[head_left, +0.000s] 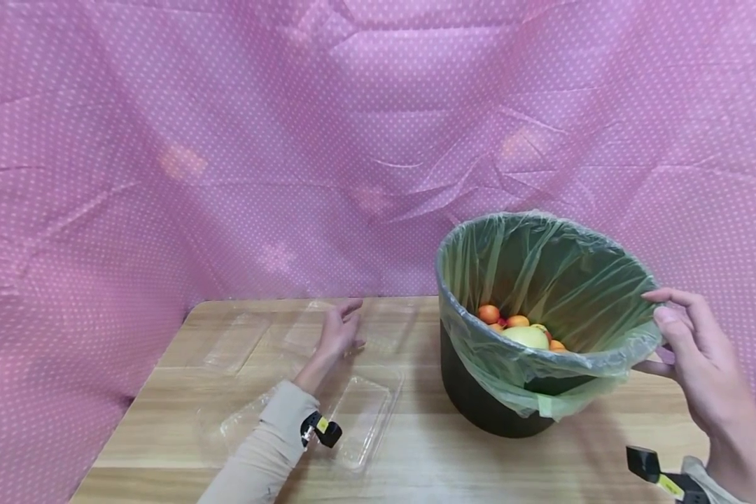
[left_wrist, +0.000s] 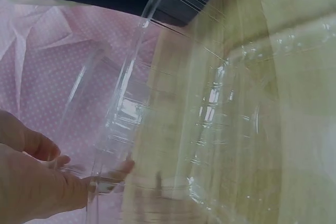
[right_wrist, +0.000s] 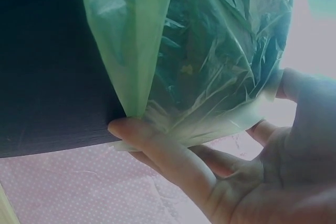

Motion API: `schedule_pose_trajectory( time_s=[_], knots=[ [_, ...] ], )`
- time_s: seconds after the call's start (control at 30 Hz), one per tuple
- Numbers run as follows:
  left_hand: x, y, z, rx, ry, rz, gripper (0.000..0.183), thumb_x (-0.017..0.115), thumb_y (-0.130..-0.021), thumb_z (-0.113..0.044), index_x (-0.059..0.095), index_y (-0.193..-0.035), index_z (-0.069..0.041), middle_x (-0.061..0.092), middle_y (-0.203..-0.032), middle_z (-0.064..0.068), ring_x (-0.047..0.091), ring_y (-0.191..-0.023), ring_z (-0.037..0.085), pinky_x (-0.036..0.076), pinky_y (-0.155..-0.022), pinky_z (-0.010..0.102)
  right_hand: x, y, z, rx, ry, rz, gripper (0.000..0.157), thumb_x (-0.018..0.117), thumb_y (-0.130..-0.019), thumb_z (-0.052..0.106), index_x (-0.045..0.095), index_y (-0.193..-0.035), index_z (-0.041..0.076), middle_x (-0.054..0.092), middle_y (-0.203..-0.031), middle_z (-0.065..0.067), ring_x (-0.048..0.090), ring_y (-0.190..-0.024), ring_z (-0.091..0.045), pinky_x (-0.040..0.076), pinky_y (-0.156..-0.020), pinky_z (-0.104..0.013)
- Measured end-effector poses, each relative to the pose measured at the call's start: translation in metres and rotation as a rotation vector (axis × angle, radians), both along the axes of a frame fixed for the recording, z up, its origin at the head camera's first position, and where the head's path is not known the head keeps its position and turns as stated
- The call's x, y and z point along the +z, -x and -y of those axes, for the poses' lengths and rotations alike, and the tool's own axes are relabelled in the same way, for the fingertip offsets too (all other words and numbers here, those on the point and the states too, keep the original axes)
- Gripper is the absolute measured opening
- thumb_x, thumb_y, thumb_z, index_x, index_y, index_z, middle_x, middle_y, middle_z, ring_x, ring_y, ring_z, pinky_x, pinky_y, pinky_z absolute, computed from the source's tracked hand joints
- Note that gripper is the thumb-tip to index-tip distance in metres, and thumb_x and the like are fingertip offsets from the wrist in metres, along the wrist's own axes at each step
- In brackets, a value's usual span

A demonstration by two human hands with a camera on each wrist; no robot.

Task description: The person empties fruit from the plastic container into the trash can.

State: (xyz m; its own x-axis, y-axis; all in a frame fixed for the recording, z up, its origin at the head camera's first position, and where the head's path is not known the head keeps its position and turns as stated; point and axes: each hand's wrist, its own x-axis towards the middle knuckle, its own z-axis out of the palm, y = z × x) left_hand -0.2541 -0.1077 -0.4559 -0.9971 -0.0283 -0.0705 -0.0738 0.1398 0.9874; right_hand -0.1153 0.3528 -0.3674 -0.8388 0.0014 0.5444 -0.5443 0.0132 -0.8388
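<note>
My left hand [head_left: 340, 330] reaches over the table among several clear plastic containers [head_left: 360, 420], its fingers loosely spread. In the left wrist view, the left fingers [left_wrist: 39, 145] lie at the edges of transparent containers, with one fingertip showing through the plastic. On the right stands a black bin [head_left: 479, 399] lined with a thin green plastic bag [head_left: 554, 269]. Inside it are several small orange fruits [head_left: 488, 313] and a larger pale green one [head_left: 526, 338]. My right hand [head_left: 705, 357] holds the bin's lined rim at its right side, thumb against the bag.
More clear containers [head_left: 236, 343] lie in rows on the left of the wooden table [head_left: 453, 462]. A pink dotted cloth [head_left: 302, 140] hangs behind the table and along its sides.
</note>
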Motion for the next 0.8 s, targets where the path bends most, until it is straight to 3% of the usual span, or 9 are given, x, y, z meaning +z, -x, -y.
schedule_pose_trajectory(
  time_s=[0.13, 0.27, 0.33, 0.4, 0.43, 0.53, 0.6, 0.8],
  knots=[
    [-0.003, 0.002, -0.001, 0.018, 0.029, -0.015, 0.048, 0.047, -0.105, -0.004, 0.043, -0.153, -0.002, 0.042, -0.155, 0.025, 0.051, -0.069, 0.007, 0.046, -0.049, 0.022, -0.002, 0.001, -0.001, 0.01, -0.008, 0.003, 0.032, 0.035, -0.109, 0.0, 0.047, -0.138, 0.004, 0.063, -0.116, -0.008, 0.075, -0.084, -0.013, 0.064, -0.06, -0.029],
    [-0.002, 0.002, 0.0, 0.024, 0.055, 0.009, 0.05, 0.049, -0.107, -0.013, 0.04, -0.155, -0.006, 0.043, -0.153, 0.028, 0.047, -0.063, 0.006, 0.042, -0.046, 0.024, -0.002, 0.002, 0.001, -0.003, -0.013, 0.004, 0.03, 0.036, -0.11, 0.002, 0.047, -0.138, 0.004, 0.061, -0.119, -0.008, 0.074, -0.086, -0.012, 0.064, -0.059, -0.03],
    [0.0, 0.001, 0.002, 0.013, 0.073, 0.023, 0.051, 0.049, -0.108, -0.016, 0.039, -0.157, -0.009, 0.04, -0.154, 0.029, 0.047, -0.06, 0.012, 0.046, -0.049, 0.031, -0.002, 0.003, 0.003, -0.011, -0.005, 0.006, 0.03, 0.037, -0.11, 0.003, 0.047, -0.138, 0.003, 0.061, -0.119, -0.008, 0.074, -0.087, -0.011, 0.064, -0.059, -0.03],
    [0.002, -0.001, 0.005, 0.002, 0.124, 0.004, 0.051, 0.051, -0.107, -0.017, 0.04, -0.156, -0.009, 0.037, -0.156, 0.029, 0.063, -0.084, 0.023, 0.058, -0.069, 0.038, -0.002, 0.004, 0.007, -0.02, 0.009, 0.011, 0.03, 0.038, -0.11, 0.004, 0.047, -0.139, 0.003, 0.061, -0.12, -0.007, 0.073, -0.089, -0.01, 0.064, -0.059, -0.029],
    [0.004, -0.001, 0.007, -0.004, 0.156, -0.019, 0.05, 0.052, -0.107, -0.016, 0.042, -0.155, -0.007, 0.036, -0.157, 0.03, 0.064, -0.101, 0.031, 0.059, -0.083, 0.044, -0.001, 0.005, 0.01, -0.024, 0.015, 0.014, 0.03, 0.038, -0.11, 0.004, 0.048, -0.139, 0.003, 0.061, -0.121, -0.007, 0.073, -0.091, -0.01, 0.064, -0.059, -0.03],
    [0.011, -0.004, 0.013, -0.038, 0.22, -0.077, 0.05, 0.053, -0.105, -0.013, 0.044, -0.153, -0.003, 0.032, -0.16, 0.029, 0.036, -0.144, 0.045, 0.039, -0.115, 0.058, 0.001, 0.009, 0.018, -0.032, 0.011, 0.022, 0.031, 0.039, -0.11, 0.005, 0.048, -0.139, 0.005, 0.06, -0.123, -0.007, 0.071, -0.095, -0.011, 0.064, -0.06, -0.029],
    [0.017, -0.007, 0.017, -0.072, 0.227, -0.101, 0.051, 0.053, -0.104, -0.014, 0.043, -0.153, -0.004, 0.032, -0.161, 0.026, 0.029, -0.148, 0.046, 0.031, -0.119, 0.06, 0.003, 0.011, 0.024, -0.04, -0.007, 0.028, 0.031, 0.039, -0.11, 0.007, 0.047, -0.14, 0.006, 0.058, -0.125, -0.007, 0.07, -0.098, -0.01, 0.064, -0.061, -0.029],
    [0.039, -0.016, 0.039, -0.152, 0.28, -0.274, 0.043, 0.05, -0.107, -0.012, 0.048, -0.148, 0.001, 0.043, -0.155, 0.025, 0.038, -0.143, 0.046, 0.034, -0.119, 0.057, 0.01, 0.017, 0.035, -0.057, -0.15, 0.05, 0.037, 0.038, -0.112, 0.013, 0.042, -0.148, 0.007, 0.055, -0.128, -0.008, 0.065, -0.104, -0.009, 0.064, -0.066, -0.029]
  ],
)
